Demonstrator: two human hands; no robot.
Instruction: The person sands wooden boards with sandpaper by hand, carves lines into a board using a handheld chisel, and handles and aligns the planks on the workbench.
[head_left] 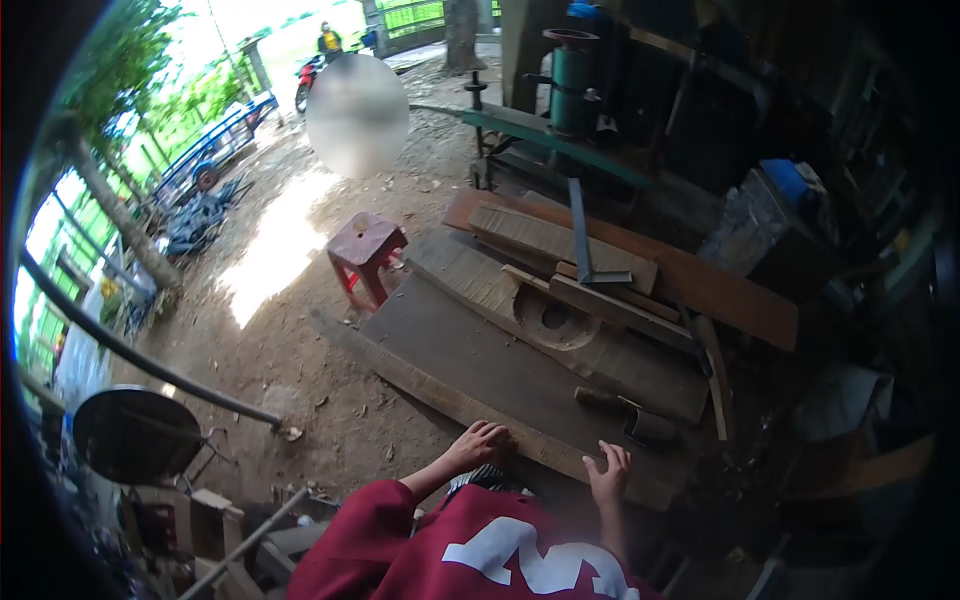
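My left hand [480, 447] rests on the near edge of a long wooden plank [430, 388], its fingers curled over the wood. Farther right along the same plank, my right hand [608, 474] is raised at its edge with thumb and fingers apart, holding nothing. The plank lies along the near side of a dark tabletop [450, 340]. A hammer-like tool [648, 428] with a wooden handle lies just beyond my right hand. Past it is a wide board [555, 318] with a round hollow. A metal square [582, 235] lies on stacked wood pieces.
A red stool [368, 245] stands beyond the table on the dirt ground. At the left are a round dark panel [137, 434] and a long curved pole [150, 363]. A green machine [574, 85] stands at the back. A person [329, 40] is far off near a red motorbike.
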